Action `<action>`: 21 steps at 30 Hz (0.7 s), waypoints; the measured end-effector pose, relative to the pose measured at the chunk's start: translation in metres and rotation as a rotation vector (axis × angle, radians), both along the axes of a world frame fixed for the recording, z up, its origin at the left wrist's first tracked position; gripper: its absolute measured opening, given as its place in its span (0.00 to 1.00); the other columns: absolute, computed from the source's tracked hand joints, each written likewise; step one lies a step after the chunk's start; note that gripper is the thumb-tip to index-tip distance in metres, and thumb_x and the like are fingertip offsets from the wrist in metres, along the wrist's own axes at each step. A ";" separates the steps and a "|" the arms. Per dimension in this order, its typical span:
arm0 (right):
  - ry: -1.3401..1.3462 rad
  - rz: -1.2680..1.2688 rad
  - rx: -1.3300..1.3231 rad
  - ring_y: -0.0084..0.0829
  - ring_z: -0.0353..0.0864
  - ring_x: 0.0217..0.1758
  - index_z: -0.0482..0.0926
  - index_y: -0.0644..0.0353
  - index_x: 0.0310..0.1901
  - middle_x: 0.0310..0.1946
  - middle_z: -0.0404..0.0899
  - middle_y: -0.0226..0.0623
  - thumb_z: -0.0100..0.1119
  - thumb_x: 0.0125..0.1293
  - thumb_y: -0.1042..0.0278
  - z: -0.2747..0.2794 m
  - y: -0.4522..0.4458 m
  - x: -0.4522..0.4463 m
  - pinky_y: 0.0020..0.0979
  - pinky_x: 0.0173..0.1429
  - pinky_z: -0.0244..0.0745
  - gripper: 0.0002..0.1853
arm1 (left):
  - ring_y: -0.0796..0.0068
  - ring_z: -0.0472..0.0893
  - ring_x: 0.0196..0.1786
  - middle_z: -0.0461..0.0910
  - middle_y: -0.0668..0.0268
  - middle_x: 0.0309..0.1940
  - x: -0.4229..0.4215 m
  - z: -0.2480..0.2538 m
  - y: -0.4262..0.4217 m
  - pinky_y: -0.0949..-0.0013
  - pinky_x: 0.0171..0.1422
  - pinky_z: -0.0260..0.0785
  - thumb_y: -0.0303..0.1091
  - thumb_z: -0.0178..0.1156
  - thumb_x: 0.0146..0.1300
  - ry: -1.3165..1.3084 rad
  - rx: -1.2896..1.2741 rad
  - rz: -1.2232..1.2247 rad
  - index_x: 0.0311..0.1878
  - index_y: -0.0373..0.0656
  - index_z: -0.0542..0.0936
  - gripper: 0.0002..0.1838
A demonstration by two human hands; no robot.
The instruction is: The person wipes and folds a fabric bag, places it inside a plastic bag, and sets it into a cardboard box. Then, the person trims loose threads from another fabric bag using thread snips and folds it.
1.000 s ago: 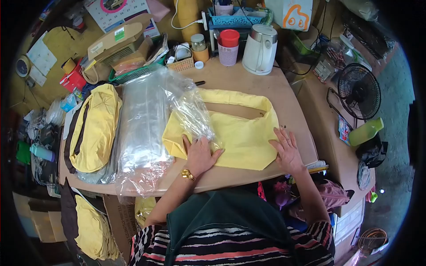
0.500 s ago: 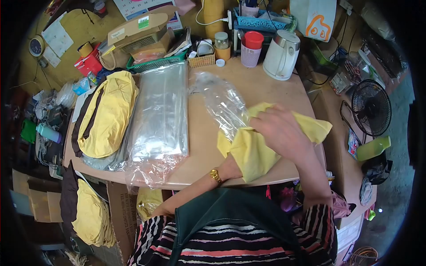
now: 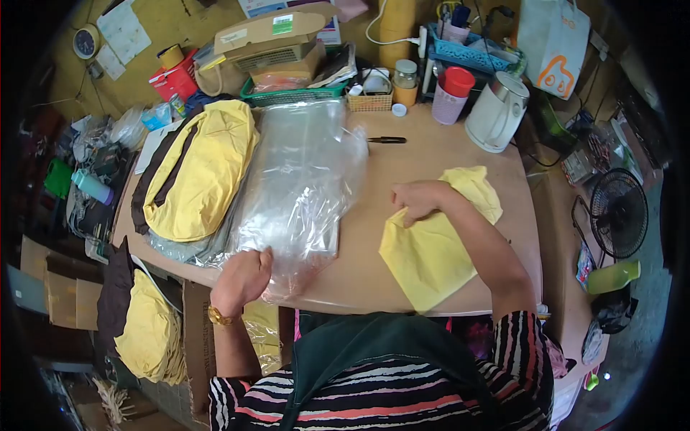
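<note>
My left hand (image 3: pixel 243 280), with a gold watch on its wrist, is closed at the near end of a clear plastic bag (image 3: pixel 305 215). This crinkled bag lies over a flat stack of clear plastic bags (image 3: pixel 298 133); where one sheet ends and another begins is hard to make out. My right hand (image 3: pixel 420 200) pinches the upper left edge of a yellow cloth piece (image 3: pixel 431 262), which lies spread on the right of the table and reaches its front edge. The right forearm crosses over the cloth and hides its middle.
Folded yellow and brown fabric pieces (image 3: pixel 201 172) lie left on the table (image 3: pixel 366 273). A dark pen (image 3: pixel 388 140), a white kettle (image 3: pixel 497 111), a red cup (image 3: pixel 458 82) and a green basket (image 3: pixel 295 95) stand or lie farther back. More yellow pieces (image 3: pixel 147 330) hang below left.
My left hand has come out from the yellow cloth and moved left with the clear bag, now over the stack. The cloth lies flatter. A pen shows where the bag was.
</note>
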State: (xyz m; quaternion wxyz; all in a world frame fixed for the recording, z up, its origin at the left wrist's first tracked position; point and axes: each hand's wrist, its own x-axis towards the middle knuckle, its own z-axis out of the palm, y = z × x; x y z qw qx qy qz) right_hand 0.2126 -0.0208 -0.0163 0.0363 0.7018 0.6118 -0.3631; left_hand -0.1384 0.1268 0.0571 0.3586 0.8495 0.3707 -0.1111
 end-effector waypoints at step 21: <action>-0.298 -0.697 1.337 0.44 0.75 0.34 0.75 0.67 0.37 0.31 0.73 0.43 0.57 0.53 0.83 0.129 -0.183 -0.046 0.31 0.39 0.70 0.09 | 0.52 0.82 0.30 0.57 0.45 0.72 0.102 0.027 -0.011 0.57 0.33 0.75 0.16 0.54 0.46 -0.615 0.862 -0.301 0.45 0.36 0.78 0.19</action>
